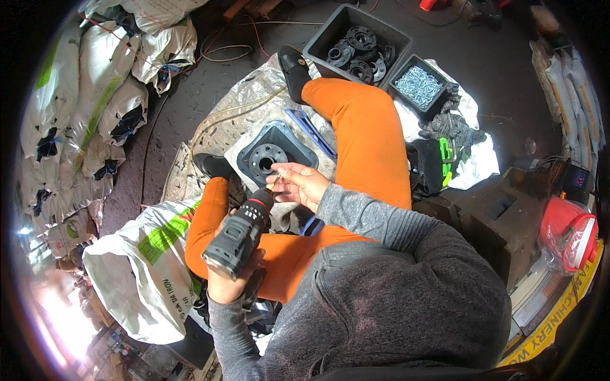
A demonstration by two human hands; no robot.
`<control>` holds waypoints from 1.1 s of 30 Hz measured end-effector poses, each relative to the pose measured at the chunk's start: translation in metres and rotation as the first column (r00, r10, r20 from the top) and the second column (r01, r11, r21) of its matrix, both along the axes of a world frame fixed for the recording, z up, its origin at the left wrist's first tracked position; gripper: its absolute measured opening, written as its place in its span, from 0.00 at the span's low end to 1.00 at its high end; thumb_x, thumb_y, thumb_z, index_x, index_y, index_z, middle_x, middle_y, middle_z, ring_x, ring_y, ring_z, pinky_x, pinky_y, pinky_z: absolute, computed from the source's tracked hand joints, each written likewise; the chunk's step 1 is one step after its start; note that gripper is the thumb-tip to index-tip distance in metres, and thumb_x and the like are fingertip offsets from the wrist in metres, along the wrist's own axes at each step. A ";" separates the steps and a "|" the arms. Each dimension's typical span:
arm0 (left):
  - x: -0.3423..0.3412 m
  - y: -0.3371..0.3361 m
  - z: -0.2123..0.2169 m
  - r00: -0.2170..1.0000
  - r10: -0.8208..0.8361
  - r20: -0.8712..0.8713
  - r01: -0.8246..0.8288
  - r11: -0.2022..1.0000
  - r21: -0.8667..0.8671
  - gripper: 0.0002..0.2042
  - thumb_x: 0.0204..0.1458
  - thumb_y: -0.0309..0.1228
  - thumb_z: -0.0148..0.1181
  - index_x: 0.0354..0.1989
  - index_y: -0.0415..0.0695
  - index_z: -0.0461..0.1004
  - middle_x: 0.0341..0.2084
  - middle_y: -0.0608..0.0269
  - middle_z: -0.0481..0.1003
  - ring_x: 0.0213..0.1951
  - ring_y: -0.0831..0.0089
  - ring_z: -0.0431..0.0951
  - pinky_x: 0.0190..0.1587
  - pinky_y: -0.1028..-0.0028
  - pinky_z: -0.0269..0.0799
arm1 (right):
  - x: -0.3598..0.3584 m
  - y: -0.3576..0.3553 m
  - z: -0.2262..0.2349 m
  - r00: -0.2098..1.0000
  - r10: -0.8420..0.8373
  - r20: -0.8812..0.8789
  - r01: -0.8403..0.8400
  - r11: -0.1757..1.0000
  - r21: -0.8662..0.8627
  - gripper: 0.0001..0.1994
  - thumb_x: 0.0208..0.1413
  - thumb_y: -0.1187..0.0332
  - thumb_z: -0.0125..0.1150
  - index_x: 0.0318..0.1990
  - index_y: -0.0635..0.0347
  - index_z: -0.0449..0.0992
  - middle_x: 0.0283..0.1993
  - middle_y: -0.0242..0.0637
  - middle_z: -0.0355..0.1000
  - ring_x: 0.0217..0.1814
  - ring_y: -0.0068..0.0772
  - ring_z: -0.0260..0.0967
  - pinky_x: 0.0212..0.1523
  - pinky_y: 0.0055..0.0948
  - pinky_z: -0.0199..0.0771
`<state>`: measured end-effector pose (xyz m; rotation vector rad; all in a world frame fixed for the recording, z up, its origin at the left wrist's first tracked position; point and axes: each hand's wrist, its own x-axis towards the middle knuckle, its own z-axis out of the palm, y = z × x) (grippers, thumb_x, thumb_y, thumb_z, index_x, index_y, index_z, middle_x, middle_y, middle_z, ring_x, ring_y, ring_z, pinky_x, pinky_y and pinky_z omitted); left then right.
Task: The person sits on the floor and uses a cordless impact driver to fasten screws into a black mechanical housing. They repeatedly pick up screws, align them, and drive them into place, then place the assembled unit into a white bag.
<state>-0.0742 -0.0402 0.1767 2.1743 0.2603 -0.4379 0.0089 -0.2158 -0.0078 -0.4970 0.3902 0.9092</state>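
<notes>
My left hand is wrapped round the grip of a black cordless drill, whose nose points up and away from me. At its tip, my right hand has thumb and forefinger pinched together beside the yellowish bit. Whatever small thing those fingers hold is too small to make out. Just beyond them a round dark flange with a central hole and several smaller holes sits in a grey square-rimmed housing. This housing lies between my legs on a pale sack.
A grey bin of black flanges stands at the far side, next to a smaller box of screws. Dark gloves and a bright green tool lie right. A blue-handled tool rests by my right leg. White sacks fill the left.
</notes>
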 end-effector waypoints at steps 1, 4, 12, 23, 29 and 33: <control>0.008 0.001 -0.002 1.000 0.020 -0.014 -0.020 1.000 0.003 0.25 0.41 0.25 0.67 0.51 0.38 0.69 0.45 0.55 0.72 0.47 0.64 0.72 0.49 0.67 0.67 | 0.000 0.003 -0.010 0.998 -0.036 0.043 0.044 0.978 -0.203 0.17 0.60 0.63 0.57 0.55 0.55 0.67 0.51 0.35 0.71 0.47 0.24 0.70 0.43 0.27 0.76; 0.032 0.006 -0.012 0.978 0.188 -0.086 -0.197 0.975 -0.107 0.17 0.44 0.21 0.64 0.45 0.39 0.72 0.30 0.66 0.75 0.26 0.79 0.73 0.26 0.78 0.69 | 0.009 0.010 -0.046 0.978 -0.088 0.190 0.182 0.807 -0.562 0.20 0.57 0.64 0.61 0.56 0.49 0.68 0.53 0.29 0.69 0.49 0.20 0.66 0.41 0.22 0.69; 0.082 0.023 -0.050 0.998 -0.038 -0.058 0.039 0.999 0.032 0.15 0.48 0.22 0.62 0.45 0.40 0.71 0.27 0.67 0.74 0.21 0.81 0.69 0.21 0.80 0.63 | 0.010 0.026 -0.084 0.918 0.133 0.373 0.155 0.746 -0.648 0.22 0.52 0.65 0.65 0.54 0.61 0.71 0.48 0.41 0.73 0.50 0.32 0.69 0.53 0.30 0.68; 0.137 0.023 -0.035 0.914 -0.364 -0.179 0.388 0.913 0.125 0.19 0.44 0.28 0.66 0.45 0.38 0.74 0.42 0.52 0.75 0.44 0.56 0.76 0.49 0.63 0.69 | 0.010 0.026 -0.060 0.881 0.276 0.384 0.175 0.565 -0.807 0.20 0.48 0.68 0.66 0.51 0.55 0.75 0.51 0.43 0.71 0.58 0.44 0.62 0.60 0.35 0.61; 0.148 0.018 -0.039 0.895 -0.335 -0.294 0.392 0.905 0.165 0.19 0.42 0.31 0.68 0.45 0.40 0.74 0.41 0.53 0.75 0.43 0.57 0.76 0.46 0.65 0.71 | 0.015 0.025 -0.051 0.884 0.282 0.373 0.157 0.573 -0.804 0.21 0.48 0.68 0.67 0.52 0.58 0.74 0.52 0.39 0.71 0.57 0.39 0.63 0.59 0.33 0.60; 0.147 0.023 -0.047 0.899 -0.366 -0.240 0.407 0.900 0.152 0.21 0.42 0.30 0.68 0.46 0.40 0.72 0.40 0.56 0.75 0.42 0.61 0.77 0.45 0.67 0.72 | 0.016 0.024 -0.051 0.861 0.297 0.412 0.187 0.570 -0.800 0.21 0.48 0.69 0.67 0.52 0.60 0.74 0.52 0.40 0.71 0.57 0.39 0.62 0.59 0.33 0.60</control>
